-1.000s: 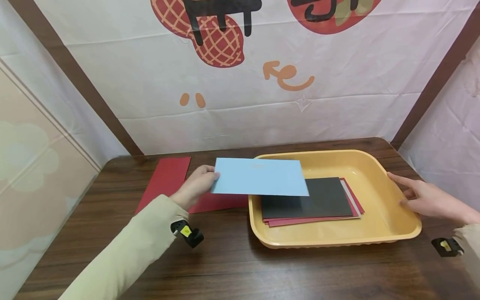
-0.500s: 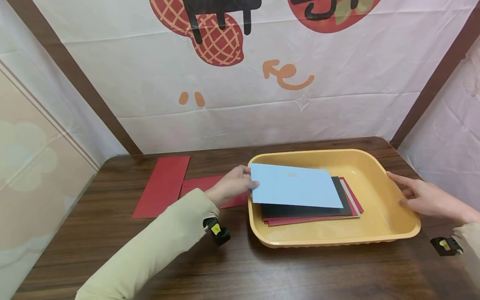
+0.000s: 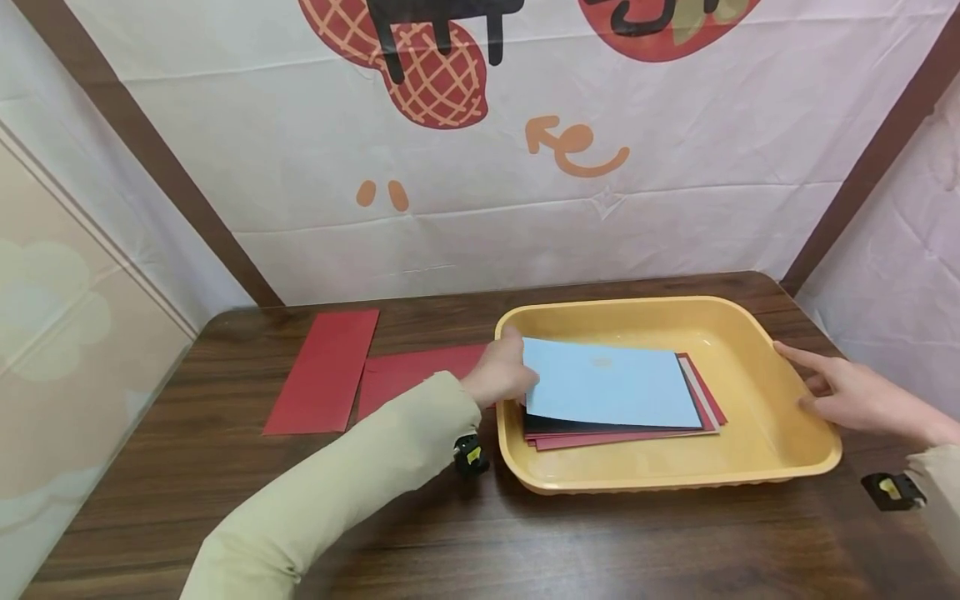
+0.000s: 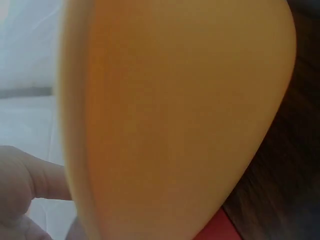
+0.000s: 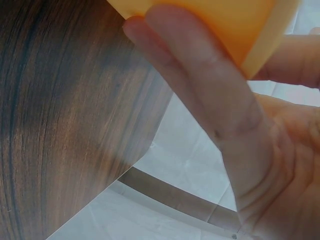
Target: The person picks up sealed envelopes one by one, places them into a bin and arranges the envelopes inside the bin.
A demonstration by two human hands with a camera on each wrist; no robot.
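Observation:
My left hand (image 3: 504,368) reaches over the left rim of a yellow plastic tray (image 3: 757,442) and pinches the left end of a light blue envelope (image 3: 611,385). That envelope lies over a stack in the tray, its left end slightly raised. Beneath it show the edges of a black envelope (image 3: 585,428) and several red and pale ones (image 3: 615,442). At the tray's right side my right hand (image 3: 855,392) grips the rim. In the right wrist view, its fingers (image 5: 205,75) lie along the outer wall. The tray wall (image 4: 175,110) hides most of the left hand in its wrist view.
Left of the tray, two red envelopes lie on the dark wooden table (image 3: 420,550): one slanted (image 3: 326,375), one crosswise (image 3: 408,375) and partly behind the left forearm. A printed white cloth (image 3: 525,242) hangs behind the table.
My left hand has moved right, bringing the light blue envelope from above the tray's left edge down onto the stack inside. My right hand stays at the tray's rim.

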